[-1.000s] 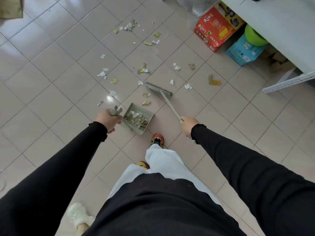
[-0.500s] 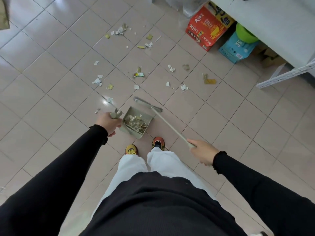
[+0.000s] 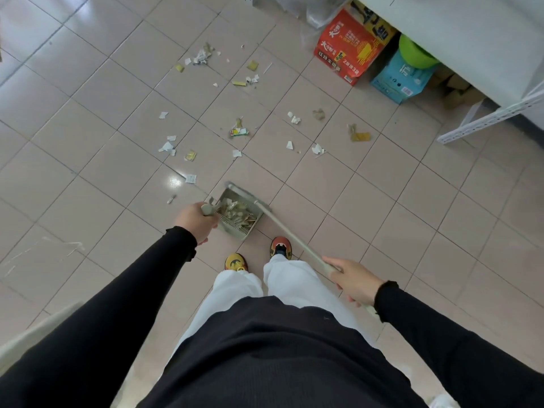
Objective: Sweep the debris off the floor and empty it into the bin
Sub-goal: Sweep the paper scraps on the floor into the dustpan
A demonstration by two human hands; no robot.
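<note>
Debris consists of torn white paper scraps, crumpled yellow-olive foil pieces and one printed wrapper. It lies scattered over the glossy beige tiled floor ahead of the person, from mid-frame towards the far boxes. A further portion is heaped inside the dustpan, a shallow rectangular pan of grey-green plastic with a row of comb teeth along its near edge. The pan sits low, just ahead of the shoes; whether it touches the floor cannot be told. The left hand grips the pan's short handle, fingers curled round it. The broom is of matching pale plastic, with a thin straight shaft and a flat, narrow head laid against the pan's far open edge. The right hand holds the shaft near its upper end, fingers wrapped round it and the index finger lying along it. Both arms are in black sleeves, and the trousers are white. At upper right, a red printed carton and a blue carton stand on the floor beneath a white worktop, with a round green object behind the blue one.
</note>
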